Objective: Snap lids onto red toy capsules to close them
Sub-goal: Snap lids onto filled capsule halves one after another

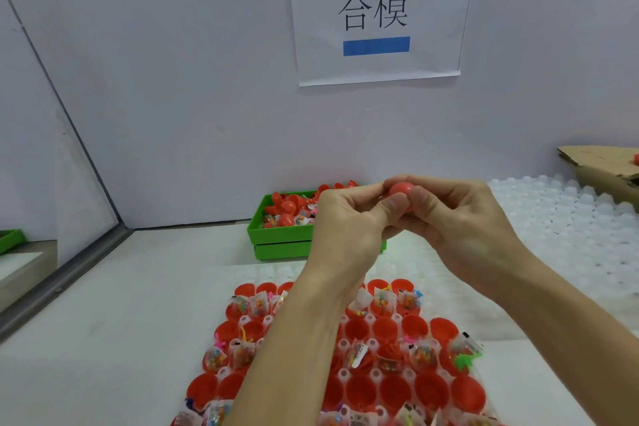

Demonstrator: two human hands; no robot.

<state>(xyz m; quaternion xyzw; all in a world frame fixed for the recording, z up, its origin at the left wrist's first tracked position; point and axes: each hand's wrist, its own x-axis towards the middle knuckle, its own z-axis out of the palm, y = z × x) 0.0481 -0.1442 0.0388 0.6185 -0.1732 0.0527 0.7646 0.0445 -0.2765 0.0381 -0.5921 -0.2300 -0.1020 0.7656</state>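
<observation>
A person's left hand (349, 218) and right hand (449, 214) are pinching one red capsule (401, 191) together above the table, apparently pressing its lid on. Below, a tray (373, 325) is holding many open red halves, some with packeted toys, awaiting lids. A green bin (276, 235) behind is holding more pieces.

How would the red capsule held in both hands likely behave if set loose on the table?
The red capsule looks round and smooth, so it would probably roll. It seems light: fingertips of the left hand and right hand alone hold it.
</observation>
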